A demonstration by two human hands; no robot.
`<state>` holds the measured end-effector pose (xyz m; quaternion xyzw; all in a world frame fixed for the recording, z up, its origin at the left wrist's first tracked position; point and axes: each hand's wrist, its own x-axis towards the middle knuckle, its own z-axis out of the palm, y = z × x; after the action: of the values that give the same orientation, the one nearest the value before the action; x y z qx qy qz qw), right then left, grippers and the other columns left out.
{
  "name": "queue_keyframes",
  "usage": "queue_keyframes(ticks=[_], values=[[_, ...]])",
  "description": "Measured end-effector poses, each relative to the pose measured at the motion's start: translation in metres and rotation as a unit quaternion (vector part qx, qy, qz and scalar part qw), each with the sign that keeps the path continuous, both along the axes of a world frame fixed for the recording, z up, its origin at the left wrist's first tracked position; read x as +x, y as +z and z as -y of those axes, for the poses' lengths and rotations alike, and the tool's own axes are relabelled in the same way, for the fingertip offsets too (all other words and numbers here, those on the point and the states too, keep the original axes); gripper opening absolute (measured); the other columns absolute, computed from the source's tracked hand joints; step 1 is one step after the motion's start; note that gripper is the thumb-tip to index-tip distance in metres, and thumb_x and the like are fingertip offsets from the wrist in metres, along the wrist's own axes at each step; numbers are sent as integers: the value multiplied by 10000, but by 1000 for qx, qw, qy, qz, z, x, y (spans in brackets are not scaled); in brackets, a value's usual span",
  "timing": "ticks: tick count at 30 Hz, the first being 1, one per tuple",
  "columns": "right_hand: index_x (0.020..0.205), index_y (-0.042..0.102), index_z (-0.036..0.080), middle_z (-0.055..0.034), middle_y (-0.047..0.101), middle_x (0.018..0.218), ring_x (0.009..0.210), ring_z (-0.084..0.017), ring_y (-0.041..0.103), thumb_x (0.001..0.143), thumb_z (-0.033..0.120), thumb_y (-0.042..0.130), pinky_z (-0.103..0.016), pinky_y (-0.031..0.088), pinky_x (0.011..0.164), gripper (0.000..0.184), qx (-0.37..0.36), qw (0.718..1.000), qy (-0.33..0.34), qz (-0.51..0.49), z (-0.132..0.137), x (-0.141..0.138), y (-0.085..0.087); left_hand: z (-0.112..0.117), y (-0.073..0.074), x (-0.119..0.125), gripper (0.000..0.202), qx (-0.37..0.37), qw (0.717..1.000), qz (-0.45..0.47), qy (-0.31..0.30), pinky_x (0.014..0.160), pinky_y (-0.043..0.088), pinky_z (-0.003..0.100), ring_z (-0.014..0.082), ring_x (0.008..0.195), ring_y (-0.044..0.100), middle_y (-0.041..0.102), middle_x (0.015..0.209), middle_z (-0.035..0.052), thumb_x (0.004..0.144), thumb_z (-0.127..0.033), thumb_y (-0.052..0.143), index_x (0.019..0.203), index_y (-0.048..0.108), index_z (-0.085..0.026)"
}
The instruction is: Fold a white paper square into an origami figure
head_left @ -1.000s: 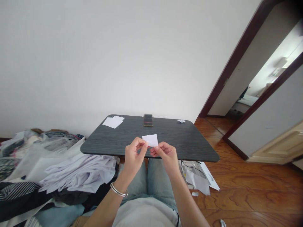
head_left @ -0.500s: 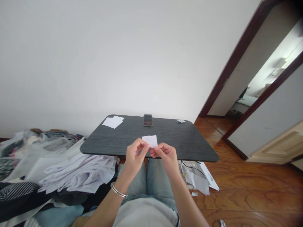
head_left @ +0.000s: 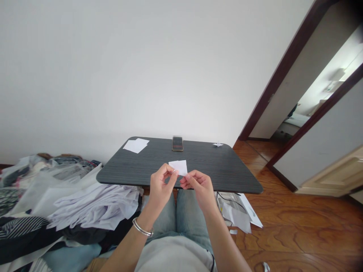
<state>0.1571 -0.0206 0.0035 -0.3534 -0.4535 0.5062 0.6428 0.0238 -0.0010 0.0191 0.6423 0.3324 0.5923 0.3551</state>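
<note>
A small folded piece of white paper (head_left: 180, 167) is held up above the near edge of the dark table (head_left: 121, 170). My left hand (head_left: 163, 183) pinches its lower left side between thumb and fingers, and a silver bangle circles that wrist. With thumb and forefinger, my right hand (head_left: 198, 185) grips the lower right corner. The fingertips cover part of the paper's bottom edge. Beyond the hands, a phone (head_left: 177, 143) leans upright at the back of the table. White paper sheets (head_left: 136, 145) lie at the back left, and a small folded paper star-like shape (head_left: 217, 144) sits at the back right.
Piled clothes (head_left: 93, 206) and clear plastic bags fill the floor on the left. Under the table's right side are a cable, a clear bin and loose papers (head_left: 236, 217). A white wall (head_left: 170, 68) stands behind, with a doorway at right.
The folded paper has shifted slightly up and to the left, and its right side is tilted a little. Both hands keep their pinch on it.
</note>
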Motion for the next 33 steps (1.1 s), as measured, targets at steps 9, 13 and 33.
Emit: queue_keyframes(ticks=[9,13,33], values=[[648,671,166,-26,709,597,487,-114,641,737,350,705,-200,533,491,206,7,1000,-14,5,2,-1,2,-1,-3,3,162,-21,1000,21,11,635,492,230,121,626,592,561,645,-18,804,-257,600,688,528,-170],[661,677,167,-26,708,606,505,-116,647,759,347,684,-200,533,506,206,10,1000,-10,5,4,-1,2,-1,-3,3,178,-29,999,28,17,632,504,236,123,618,598,564,639,-19,795,-270,612,675,526,-170],[638,643,171,-17,685,570,495,-126,625,731,381,702,-231,527,506,237,28,998,-51,27,5,-7,8,2,-1,7,203,-12,998,28,52,595,495,214,115,585,611,558,622,-33,785,-278,627,662,502,-177]])
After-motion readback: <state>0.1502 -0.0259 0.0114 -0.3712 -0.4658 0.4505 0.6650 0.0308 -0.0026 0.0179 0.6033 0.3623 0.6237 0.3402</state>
